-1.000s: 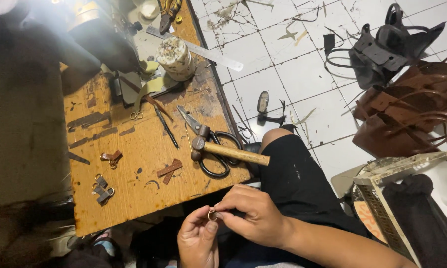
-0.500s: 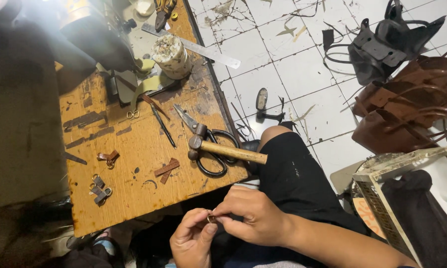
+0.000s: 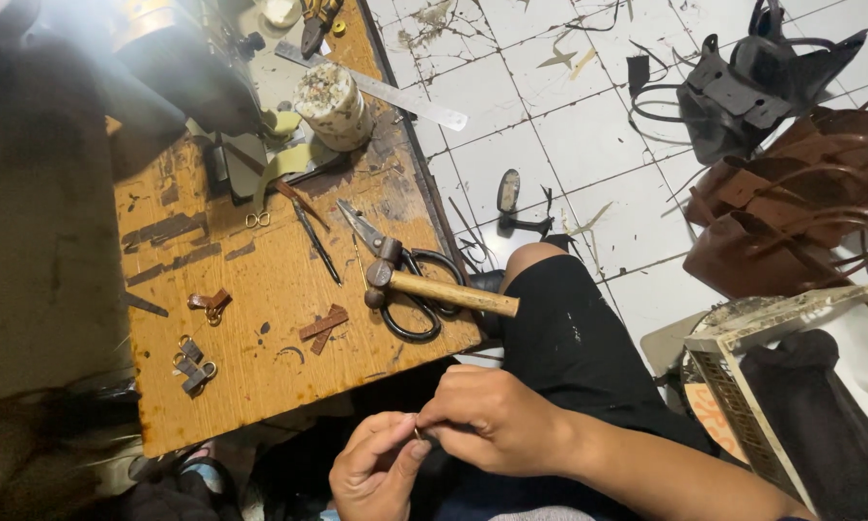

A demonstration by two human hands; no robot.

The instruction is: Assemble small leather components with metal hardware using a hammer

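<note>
- Your left hand (image 3: 376,473) and right hand (image 3: 492,420) meet at the fingertips, near you and below the near edge of the wooden table (image 3: 260,386), pinched together on a small piece (image 3: 417,431) that is mostly hidden; I cannot tell what it is.
- Keep the piece low over your lap, so a slip drops it on the black cloth rather than the tiled floor (image 3: 588,125).
- Work with fingertip pressure only, and turn the piece toward the light.
- The hammer (image 3: 434,287) and scissors (image 3: 405,280) lie just beyond your hands at the right of the table; the strap loops with rings (image 3: 195,362) sit at the near left.
</note>
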